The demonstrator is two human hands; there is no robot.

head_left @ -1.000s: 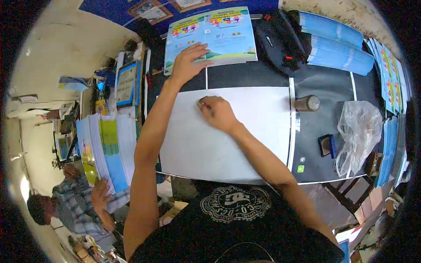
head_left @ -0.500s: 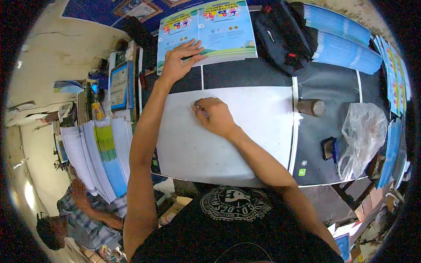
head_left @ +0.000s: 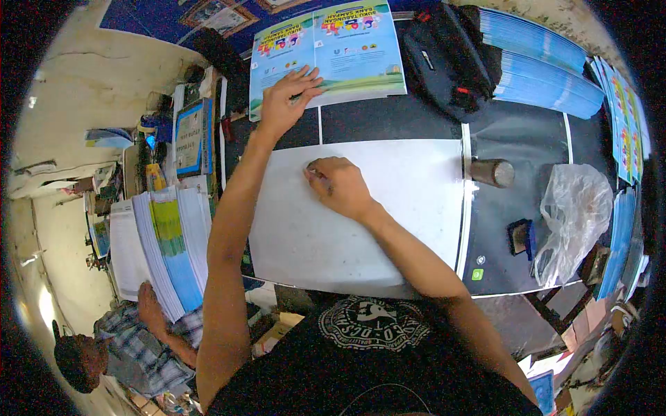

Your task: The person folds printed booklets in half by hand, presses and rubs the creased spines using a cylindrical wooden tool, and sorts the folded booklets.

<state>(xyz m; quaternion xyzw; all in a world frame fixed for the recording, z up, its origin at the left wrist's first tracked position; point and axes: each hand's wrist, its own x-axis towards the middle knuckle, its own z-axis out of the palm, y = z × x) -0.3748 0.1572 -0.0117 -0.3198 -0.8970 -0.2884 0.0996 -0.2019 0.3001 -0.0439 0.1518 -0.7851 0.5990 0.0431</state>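
My left hand rests with its fingers spread on the lower left part of the printed blue booklet covers, which lie at the far side of the table. Nearer to me, my right hand is closed over the upper part of a large white sheet. Between its thumb and fingers is a small dark thing that I cannot make out. The sheet lies flat on the black table top.
Right of the sheet are a brown cylinder, a small dark blue box and a clear plastic bag. A black bag and blue booklet stacks stand behind. At left, a person touches paper stacks.
The view has shifted, so the table and its things sit slightly differently. My hands keep nearly the same places. The person at left has lowered a hand, and a white page lies turned over there.
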